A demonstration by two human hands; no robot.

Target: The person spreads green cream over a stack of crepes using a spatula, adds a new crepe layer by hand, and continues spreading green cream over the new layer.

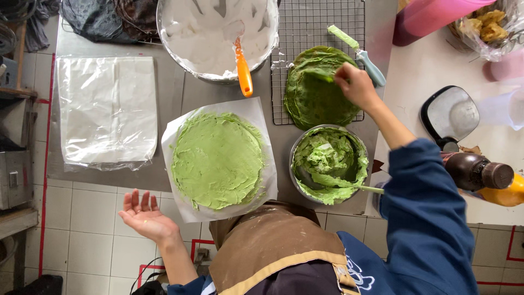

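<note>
A round crepe layer spread with green cream (217, 159) lies on white paper (180, 128) at the table's front edge. My right hand (356, 83) reaches over a stack of green crepes (316, 101) on a wire rack (305, 27) and pinches the edge of the top crepe. My left hand (143, 214) hovers palm up beyond the table's front edge, left of the paper, holding nothing. A metal bowl of green cream (329, 162) with a spatula in it sits right of the spread crepe.
A large metal bowl of white cream (215, 34) holds an orange-handled spatula (243, 68). A light-handled offset spatula (360, 53) rests on the rack. Folded clear plastic sheets (106, 109) lie at left. A scale (450, 114), a brown bottle (477, 172) and a pink container (431, 16) stand at right.
</note>
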